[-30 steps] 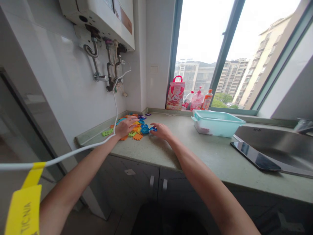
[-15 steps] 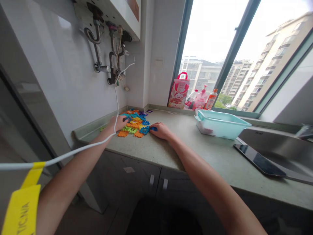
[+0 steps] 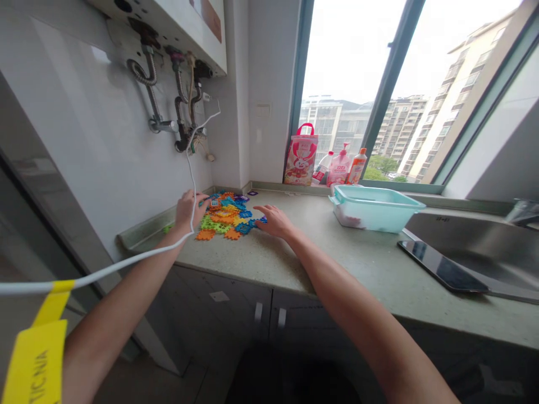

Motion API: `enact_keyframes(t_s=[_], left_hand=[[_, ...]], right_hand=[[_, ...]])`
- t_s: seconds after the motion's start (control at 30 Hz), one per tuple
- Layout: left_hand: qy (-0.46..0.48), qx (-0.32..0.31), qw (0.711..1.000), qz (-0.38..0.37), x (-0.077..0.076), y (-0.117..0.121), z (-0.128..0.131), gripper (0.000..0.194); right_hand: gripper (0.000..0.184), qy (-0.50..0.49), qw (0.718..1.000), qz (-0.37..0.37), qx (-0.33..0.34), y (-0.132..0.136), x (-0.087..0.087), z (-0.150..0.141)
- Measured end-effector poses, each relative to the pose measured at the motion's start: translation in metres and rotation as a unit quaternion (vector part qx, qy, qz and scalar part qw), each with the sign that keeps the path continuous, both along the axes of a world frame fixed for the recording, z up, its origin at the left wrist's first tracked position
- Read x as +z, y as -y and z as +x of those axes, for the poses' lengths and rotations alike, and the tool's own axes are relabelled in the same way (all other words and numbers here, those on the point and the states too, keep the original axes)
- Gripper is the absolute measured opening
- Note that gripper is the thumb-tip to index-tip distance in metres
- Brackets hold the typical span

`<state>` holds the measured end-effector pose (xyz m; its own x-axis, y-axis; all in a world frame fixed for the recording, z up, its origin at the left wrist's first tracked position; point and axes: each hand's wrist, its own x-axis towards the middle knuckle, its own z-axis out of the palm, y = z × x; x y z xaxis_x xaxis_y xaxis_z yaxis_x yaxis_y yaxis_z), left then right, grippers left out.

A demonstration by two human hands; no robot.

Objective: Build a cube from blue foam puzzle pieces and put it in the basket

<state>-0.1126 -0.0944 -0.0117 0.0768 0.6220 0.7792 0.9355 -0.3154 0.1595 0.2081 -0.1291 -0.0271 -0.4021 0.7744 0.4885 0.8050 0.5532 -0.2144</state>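
A pile of colourful interlocking plastic pieces in orange, green, yellow, blue and purple lies on the countertop near the corner. My left hand is at the pile's left edge, fingers curled and pinched at a small bluish piece, mostly hidden by the fingers. From the right side my right hand reaches to the pile. Its fingers are apart, the upper one stretched out, and the lower fingertips touch a dark blue piece.
A white cable with a yellow tag crosses in front of my left forearm. To the right stand a turquoise plastic tub, a dark phone and a steel sink. A pink bag and several bottles line the windowsill.
My left hand has drawn back to the pile's left edge. My right hand's fingers have spread and lifted a little. The view has shifted slightly to the right.
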Motion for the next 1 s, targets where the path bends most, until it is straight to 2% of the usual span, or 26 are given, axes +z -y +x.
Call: enact_keyframes(t_s=[0.07,0.13,0.17,0.2,0.27,0.3,0.4,0.47,0.6,0.7,0.8,0.9,1.0], left_hand=[[-0.014,-0.114,0.993,-0.016,0.005,0.009,0.02,0.043],[-0.054,-0.232,0.97,-0.052,0.011,0.013,0.042,0.045],[-0.064,-0.266,0.96,-0.062,0.016,0.011,0.053,0.047],[-0.058,-0.277,0.957,-0.065,0.022,0.006,0.061,0.05],[-0.009,-0.247,0.967,-0.064,0.038,-0.012,0.072,0.055],[0.016,-0.222,0.972,-0.069,0.046,-0.025,0.074,0.057],[-0.021,-0.169,0.978,-0.122,0.06,-0.072,0.07,0.052],[-0.095,-0.147,0.972,-0.16,0.055,-0.102,0.065,0.044],[-0.184,-0.108,0.954,-0.21,0.023,-0.139,0.05,0.037],[-0.218,-0.101,0.935,-0.261,0.008,-0.144,0.035,0.036],[-0.271,-0.066,0.918,-0.282,0.009,-0.139,0.025,0.04],[-0.308,-0.035,0.92,-0.239,0.013,-0.13,0.028,0.047],[-0.283,-0.053,0.939,-0.188,0.014,-0.124,0.038,0.038]], right_hand=[[0.076,-0.04,0.998,0.019,0.037,0.005,0.003,-0.001],[0.09,-0.078,0.993,0.03,0.08,0.009,0.005,-0.003],[0.088,-0.084,0.991,0.025,0.097,0.01,0.005,-0.004],[0.077,-0.078,0.991,0.014,0.106,0.011,0.004,-0.005],[0.044,-0.038,0.993,-0.015,0.112,0.011,0.001,-0.006],[0.033,-0.015,0.993,-0.024,0.112,0.011,-0.001,-0.007],[0.027,0.023,0.993,-0.022,0.113,0.01,-0.005,-0.01],[0.026,0.025,0.993,-0.016,0.112,0.01,-0.007,-0.014],[0.026,0.019,0.995,-0.026,0.099,0.013,-0.009,-0.019],[0.025,0.014,0.995,-0.04,0.095,0.018,-0.008,-0.02],[0.025,0.011,0.994,-0.05,0.097,0.022,-0.008,-0.02],[0.025,0.0,0.993,-0.058,0.102,0.025,-0.008,-0.019],[0.025,-0.015,0.992,-0.069,0.101,0.026,-0.007,-0.018]])
